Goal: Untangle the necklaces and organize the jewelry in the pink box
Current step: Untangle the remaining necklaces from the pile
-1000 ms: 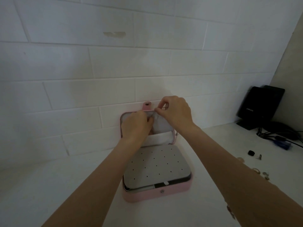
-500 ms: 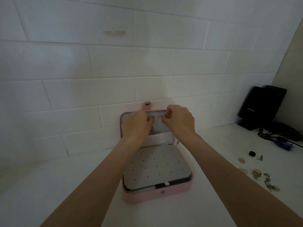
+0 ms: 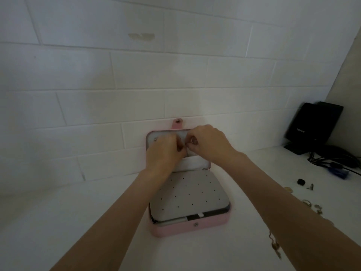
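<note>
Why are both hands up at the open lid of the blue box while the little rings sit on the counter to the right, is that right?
Almost. The head view shows the box is pink, not blue. The rest holds: the left hand and right hand are both up at its open lid, and the little rings sit on the counter to the right.

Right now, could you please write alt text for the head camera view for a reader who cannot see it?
A person's left hand and right hand work with curled fingers at the raised lid of an open pink box that stands against a white tiled wall. Small jewelry pieces lie on the white counter to the right, near a black device.
</note>
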The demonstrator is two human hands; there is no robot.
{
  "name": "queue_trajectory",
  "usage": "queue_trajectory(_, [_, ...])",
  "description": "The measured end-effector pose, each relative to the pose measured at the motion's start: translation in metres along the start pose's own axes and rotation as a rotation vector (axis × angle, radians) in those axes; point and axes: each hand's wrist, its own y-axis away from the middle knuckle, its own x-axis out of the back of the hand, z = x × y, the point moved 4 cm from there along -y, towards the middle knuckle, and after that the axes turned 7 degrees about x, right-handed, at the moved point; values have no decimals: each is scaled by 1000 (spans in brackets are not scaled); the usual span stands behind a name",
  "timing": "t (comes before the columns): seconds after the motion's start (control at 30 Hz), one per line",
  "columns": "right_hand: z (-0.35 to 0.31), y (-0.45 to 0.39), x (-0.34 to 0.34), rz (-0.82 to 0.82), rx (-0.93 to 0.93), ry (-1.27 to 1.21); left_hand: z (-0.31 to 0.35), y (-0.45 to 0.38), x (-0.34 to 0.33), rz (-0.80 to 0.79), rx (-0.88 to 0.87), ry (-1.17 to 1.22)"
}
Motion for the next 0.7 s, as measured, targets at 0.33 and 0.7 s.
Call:
queue_trajectory(0.33, [3, -17, 10, 112, -61, -192, 6, -8, -8, 126, -12, -166])
queue_trajectory(0.7, [29, -6, 1, 310, -282, -267, 7, -8, -4, 99, 2, -85])
